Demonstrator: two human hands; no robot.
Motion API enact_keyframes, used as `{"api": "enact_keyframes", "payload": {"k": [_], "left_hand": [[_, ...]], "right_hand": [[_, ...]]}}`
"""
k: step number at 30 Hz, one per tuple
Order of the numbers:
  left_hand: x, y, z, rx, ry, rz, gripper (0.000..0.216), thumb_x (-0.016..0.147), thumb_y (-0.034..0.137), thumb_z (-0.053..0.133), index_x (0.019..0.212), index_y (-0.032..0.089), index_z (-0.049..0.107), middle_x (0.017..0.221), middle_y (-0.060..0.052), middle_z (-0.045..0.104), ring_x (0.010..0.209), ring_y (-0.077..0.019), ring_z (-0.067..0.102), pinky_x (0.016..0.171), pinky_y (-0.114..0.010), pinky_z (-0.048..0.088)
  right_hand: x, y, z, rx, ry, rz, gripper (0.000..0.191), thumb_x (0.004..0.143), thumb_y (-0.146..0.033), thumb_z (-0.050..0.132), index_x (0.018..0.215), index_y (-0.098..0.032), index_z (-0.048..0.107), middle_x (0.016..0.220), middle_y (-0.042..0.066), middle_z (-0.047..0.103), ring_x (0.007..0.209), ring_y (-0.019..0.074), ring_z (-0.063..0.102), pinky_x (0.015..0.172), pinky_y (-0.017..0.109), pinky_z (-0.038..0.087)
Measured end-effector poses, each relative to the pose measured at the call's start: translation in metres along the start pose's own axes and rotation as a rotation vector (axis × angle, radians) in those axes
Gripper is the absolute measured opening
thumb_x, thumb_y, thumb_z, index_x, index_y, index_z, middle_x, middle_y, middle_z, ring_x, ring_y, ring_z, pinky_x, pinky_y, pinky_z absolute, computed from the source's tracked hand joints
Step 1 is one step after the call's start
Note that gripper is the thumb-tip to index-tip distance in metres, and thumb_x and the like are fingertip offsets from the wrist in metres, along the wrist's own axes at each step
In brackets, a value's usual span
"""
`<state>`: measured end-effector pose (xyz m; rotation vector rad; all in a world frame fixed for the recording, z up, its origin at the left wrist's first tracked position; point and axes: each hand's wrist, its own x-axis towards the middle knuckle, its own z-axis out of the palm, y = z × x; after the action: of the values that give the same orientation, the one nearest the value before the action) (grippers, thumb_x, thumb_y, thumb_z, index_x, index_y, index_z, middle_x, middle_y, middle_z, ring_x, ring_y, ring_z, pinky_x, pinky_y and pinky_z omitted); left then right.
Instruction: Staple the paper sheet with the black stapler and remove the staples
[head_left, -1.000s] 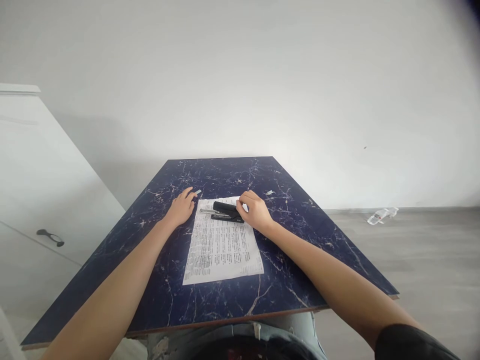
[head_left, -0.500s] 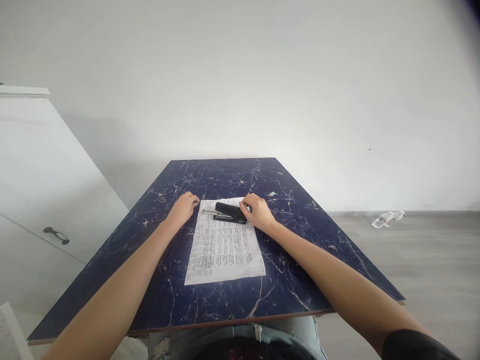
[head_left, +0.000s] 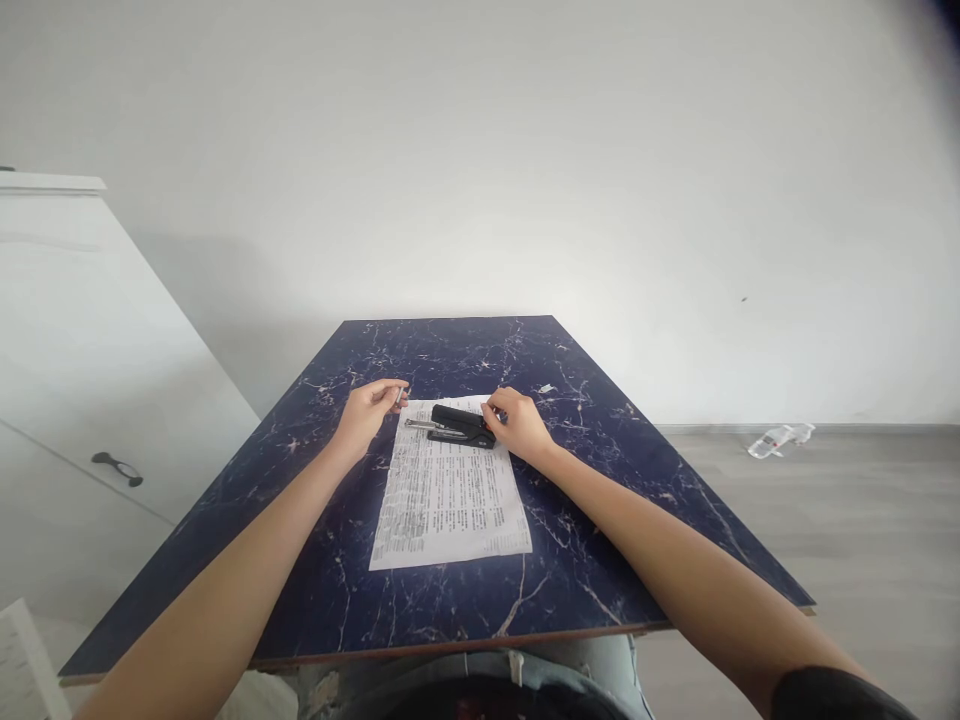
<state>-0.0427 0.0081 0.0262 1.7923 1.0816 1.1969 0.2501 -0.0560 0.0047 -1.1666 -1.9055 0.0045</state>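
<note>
A black stapler (head_left: 459,424) lies on a printed sheet of paper (head_left: 450,510), its top arm raised and a metal tray sticking out to the left. My right hand (head_left: 519,424) grips the rear end of the stapler with closed fingers, hiding that end. Above the paper's upper left corner, my left hand (head_left: 369,415) pinches a small silvery strip (head_left: 399,397) that looks like staples, between thumb and fingers. The strip is apart from the stapler.
The paper rests on a dark blue marbled table (head_left: 450,355). A small pale scrap (head_left: 546,388) lies beyond my right hand. White drawers (head_left: 67,330) stand to the left, a wall behind. Clear plastic packaging (head_left: 780,440) is on the floor at right.
My left hand has lifted slightly and turned, with its fingertips shifted right, and the small silvery strip now shows in them. My right hand and the stapler stay almost still.
</note>
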Motion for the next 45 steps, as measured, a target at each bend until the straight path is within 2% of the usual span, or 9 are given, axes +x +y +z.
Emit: {"api": "enact_keyframes", "payload": {"k": [3, 7, 10, 12, 26, 32, 40, 43, 45], "left_hand": [[-0.002, 0.003, -0.002, 0.058, -0.053, 0.006, 0.048, 0.084, 0.055, 0.076, 0.114, 0.018, 0.076, 0.105, -0.012, 0.079, 0.096, -0.0287, 0.076, 0.091, -0.042, 0.06], [-0.005, 0.006, -0.003, 0.29, -0.21, 0.091, 0.043, 0.089, 0.049, 0.072, 0.125, 0.026, 0.073, 0.112, -0.009, 0.08, 0.107, -0.0308, 0.075, 0.102, -0.048, 0.056], [-0.005, 0.006, 0.0, 0.433, -0.341, 0.113, 0.027, 0.09, 0.041, 0.071, 0.11, 0.027, 0.08, 0.114, -0.007, 0.08, 0.109, -0.0319, 0.074, 0.102, -0.048, 0.055], [-0.005, 0.005, 0.002, 0.463, -0.377, 0.112, 0.023, 0.09, 0.038, 0.069, 0.105, 0.027, 0.082, 0.114, -0.006, 0.08, 0.108, -0.0313, 0.074, 0.1, -0.046, 0.055], [-0.004, 0.006, 0.006, 0.517, -0.373, 0.063, 0.019, 0.088, 0.03, 0.073, 0.104, 0.025, 0.082, 0.112, -0.006, 0.08, 0.102, -0.0286, 0.074, 0.094, -0.041, 0.057], [-0.005, 0.009, 0.004, 0.561, -0.378, 0.077, 0.022, 0.088, 0.035, 0.072, 0.105, 0.027, 0.083, 0.115, -0.005, 0.08, 0.107, -0.0291, 0.073, 0.1, -0.043, 0.055], [-0.002, 0.004, -0.004, 0.525, -0.461, 0.14, 0.028, 0.09, 0.045, 0.068, 0.11, 0.03, 0.082, 0.115, -0.007, 0.079, 0.103, -0.0307, 0.074, 0.095, -0.046, 0.058], [0.001, 0.0, -0.014, 0.474, -0.521, 0.166, 0.031, 0.092, 0.044, 0.066, 0.115, 0.031, 0.081, 0.12, -0.007, 0.078, 0.106, -0.0297, 0.073, 0.098, -0.047, 0.057], [0.004, -0.005, -0.021, 0.428, -0.547, 0.159, 0.03, 0.091, 0.044, 0.067, 0.115, 0.033, 0.081, 0.121, -0.005, 0.077, 0.109, -0.0295, 0.073, 0.101, -0.048, 0.055]], "right_hand": [[0.0, 0.0, -0.001, -0.004, -0.005, 0.001, 0.028, 0.099, -0.022, 0.051, 0.07, -0.022, 0.05, 0.074, 0.004, 0.058, 0.076, 0.0203, 0.055, 0.074, 0.033, 0.043], [-0.001, 0.001, -0.001, -0.005, -0.018, -0.001, 0.029, 0.099, -0.021, 0.051, 0.07, -0.022, 0.049, 0.074, 0.003, 0.058, 0.076, 0.0201, 0.055, 0.073, 0.033, 0.043], [-0.001, 0.001, -0.001, -0.004, -0.029, -0.003, 0.029, 0.098, -0.021, 0.051, 0.07, -0.022, 0.05, 0.074, 0.004, 0.057, 0.075, 0.0201, 0.055, 0.072, 0.032, 0.043], [-0.001, 0.0, 0.0, -0.002, -0.036, -0.007, 0.028, 0.098, -0.021, 0.051, 0.07, -0.022, 0.049, 0.073, 0.003, 0.057, 0.075, 0.02, 0.054, 0.071, 0.032, 0.042], [0.0, 0.0, 0.0, 0.011, -0.04, -0.01, 0.028, 0.098, -0.021, 0.051, 0.07, -0.022, 0.048, 0.072, 0.003, 0.055, 0.074, 0.0195, 0.053, 0.069, 0.031, 0.041], [-0.001, 0.0, 0.0, 0.011, -0.035, -0.009, 0.027, 0.097, -0.02, 0.051, 0.07, -0.022, 0.049, 0.072, 0.003, 0.055, 0.074, 0.0193, 0.053, 0.07, 0.031, 0.041], [0.0, -0.001, -0.002, 0.017, -0.043, 0.009, 0.029, 0.099, -0.024, 0.051, 0.07, -0.022, 0.055, 0.073, 0.004, 0.059, 0.076, 0.0203, 0.056, 0.071, 0.032, 0.044], [0.0, -0.006, -0.006, 0.077, -0.059, 0.023, 0.025, 0.102, -0.03, 0.051, 0.082, -0.021, 0.063, 0.082, 0.006, 0.066, 0.083, 0.0212, 0.06, 0.078, 0.034, 0.048], [0.0, -0.011, -0.006, 0.144, -0.151, 0.0, 0.019, 0.101, -0.038, 0.057, 0.103, -0.022, 0.068, 0.099, 0.008, 0.071, 0.094, 0.023, 0.063, 0.085, 0.037, 0.05]]}}
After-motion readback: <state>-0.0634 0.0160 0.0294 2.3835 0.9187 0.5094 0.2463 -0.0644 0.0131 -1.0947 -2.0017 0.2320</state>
